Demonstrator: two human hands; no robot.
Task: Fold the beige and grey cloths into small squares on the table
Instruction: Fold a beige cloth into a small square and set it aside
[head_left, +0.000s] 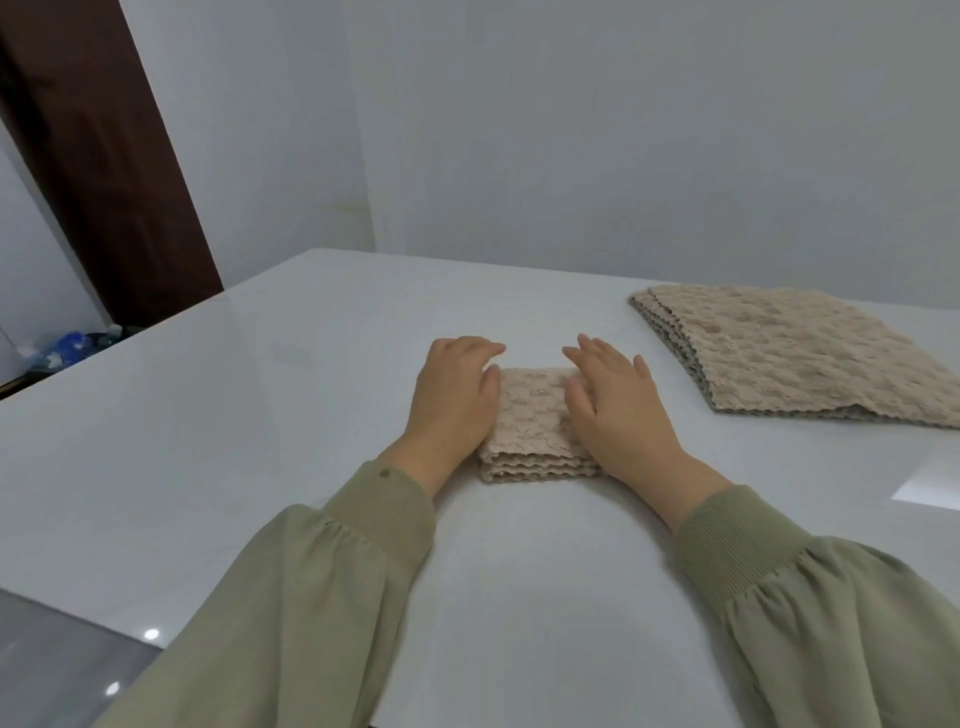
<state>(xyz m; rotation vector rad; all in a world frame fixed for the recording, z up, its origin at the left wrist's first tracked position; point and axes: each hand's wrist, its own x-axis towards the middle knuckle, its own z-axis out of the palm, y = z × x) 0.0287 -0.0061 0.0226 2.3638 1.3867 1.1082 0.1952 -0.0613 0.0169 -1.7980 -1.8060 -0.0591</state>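
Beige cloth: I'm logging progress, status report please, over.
Both open: left hand and right hand flat on the beige cloth sides. Cloth folded small, layered, on the table. Larger stack of cloths lies apart at right, nothing blocking.

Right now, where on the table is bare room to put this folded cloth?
Widest bare table lies left of the left hand. A narrower strip runs between the right hand and the stack of beige cloths. The stack crowds the far right.

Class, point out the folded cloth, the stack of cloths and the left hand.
folded cloth (530, 410), head view, its top face
stack of cloths (795, 353), head view, top cloth's middle
left hand (457, 395), head view, back of hand
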